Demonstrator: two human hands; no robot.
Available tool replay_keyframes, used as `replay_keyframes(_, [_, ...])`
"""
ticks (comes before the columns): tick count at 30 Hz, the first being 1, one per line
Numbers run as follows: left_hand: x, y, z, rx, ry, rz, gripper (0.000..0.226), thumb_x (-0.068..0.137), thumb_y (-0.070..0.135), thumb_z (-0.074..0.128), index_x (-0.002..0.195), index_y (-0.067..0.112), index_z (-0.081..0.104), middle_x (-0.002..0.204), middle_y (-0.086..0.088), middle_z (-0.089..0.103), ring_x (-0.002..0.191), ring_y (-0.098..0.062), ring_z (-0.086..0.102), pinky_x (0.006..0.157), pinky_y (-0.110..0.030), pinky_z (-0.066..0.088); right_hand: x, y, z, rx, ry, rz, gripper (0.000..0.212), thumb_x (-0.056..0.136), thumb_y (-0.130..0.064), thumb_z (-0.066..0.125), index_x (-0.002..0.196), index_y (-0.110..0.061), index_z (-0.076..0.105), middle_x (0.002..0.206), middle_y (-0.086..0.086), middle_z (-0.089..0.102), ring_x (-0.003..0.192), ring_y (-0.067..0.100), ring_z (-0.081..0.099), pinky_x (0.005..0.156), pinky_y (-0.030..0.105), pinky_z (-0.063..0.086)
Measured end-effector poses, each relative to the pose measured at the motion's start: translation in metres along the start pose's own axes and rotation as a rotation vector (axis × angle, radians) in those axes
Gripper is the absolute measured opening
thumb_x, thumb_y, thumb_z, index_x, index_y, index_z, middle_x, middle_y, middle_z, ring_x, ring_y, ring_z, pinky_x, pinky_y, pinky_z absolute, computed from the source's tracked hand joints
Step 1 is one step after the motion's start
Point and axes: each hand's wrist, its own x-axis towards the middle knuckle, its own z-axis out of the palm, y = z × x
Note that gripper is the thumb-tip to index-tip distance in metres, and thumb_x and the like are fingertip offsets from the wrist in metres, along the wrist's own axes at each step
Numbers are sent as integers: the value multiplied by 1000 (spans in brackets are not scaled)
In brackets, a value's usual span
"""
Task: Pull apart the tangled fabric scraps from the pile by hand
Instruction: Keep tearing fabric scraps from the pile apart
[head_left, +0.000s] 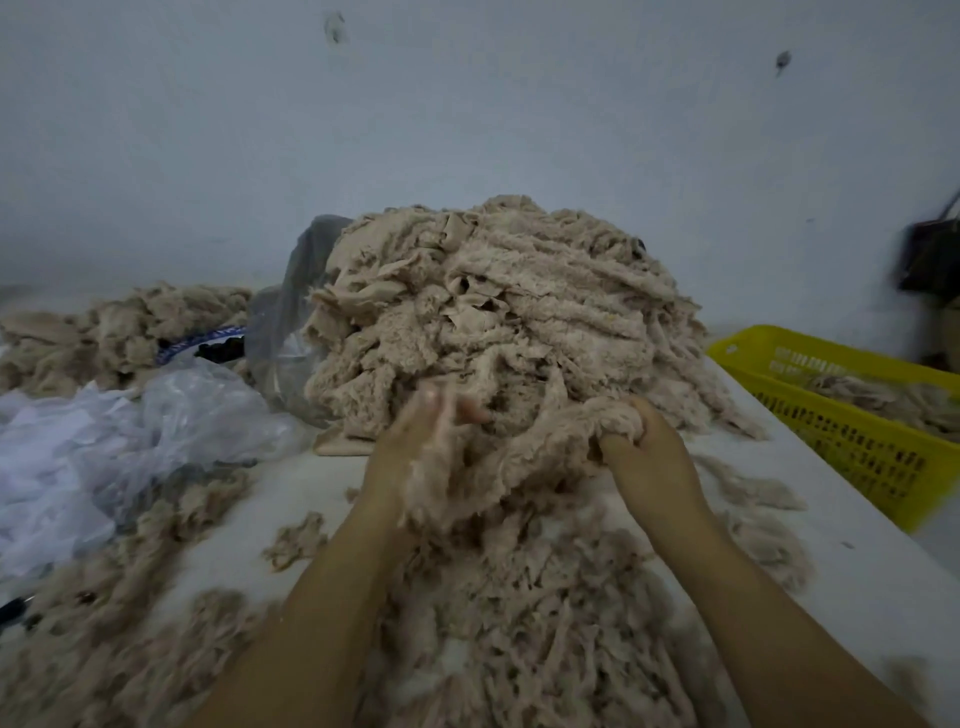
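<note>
A tall pile of tangled beige fabric scraps (509, 312) rises on the white table (841, 566) straight ahead. At its near foot, my left hand (410, 447) and my right hand (644, 447) both grip one fluffy clump of scraps (519, 462) that stretches between them. The left hand is blurred, with fibres over its palm. My right hand's fingers curl tightly into the clump's right end. Loosened scraps (519, 623) lie spread between my forearms.
A yellow plastic basket (852, 431) holding some scraps stands at the right table edge. Crumpled clear plastic bags (130, 431) lie on the left, with another scrap heap (119, 332) behind them. A dark bag (930, 254) hangs by the wall at far right.
</note>
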Motion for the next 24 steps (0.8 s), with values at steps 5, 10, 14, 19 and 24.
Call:
replay_keyframes(5, [-12, -18, 23, 691, -232, 236, 36, 84, 63, 59, 62, 35, 60, 59, 22, 56, 53, 7, 51, 50, -8, 35, -1, -10, -1, 163, -84, 86, 28, 101, -29, 45, 127, -30, 56, 88, -12, 56, 70, 3, 52, 66, 25, 45])
replay_keyframes(10, [-9, -19, 29, 33, 51, 41, 30, 104, 29, 49, 92, 27, 77, 100, -7, 76, 95, -24, 72, 83, -37, 56, -22, -18, 22, 47, -439, -91, 27, 80, -70, 52, 104, -75, 40, 104, -42, 56, 96, -21, 55, 73, 5, 46])
replay_keyframes(14, [-9, -22, 41, -164, -86, -71, 44, 105, 32, 39, 96, 1, 69, 97, -5, 76, 93, -18, 71, 78, -26, 53, -19, -13, 43, -88, -350, -254, 22, 86, -56, 55, 102, -41, 61, 102, -21, 61, 95, -1, 58, 78, 20, 46])
replay_keyframes(19, [-12, -23, 30, 427, -155, 97, 26, 102, 43, 50, 120, 35, 66, 114, 15, 68, 104, -4, 65, 92, -27, 52, -4, 7, 16, -90, -230, 45, 18, 100, -27, 52, 91, -20, 66, 86, -5, 65, 69, -2, 58, 58, 9, 42])
replay_keyframes(24, [-5, -19, 20, 544, 224, 332, 16, 102, 36, 49, 101, 44, 63, 105, 14, 65, 84, 5, 61, 66, -22, 49, 22, 1, -34, 1384, 191, 266, 65, 82, -52, 63, 127, -6, 55, 115, 11, 66, 87, 15, 73, 74, 24, 56])
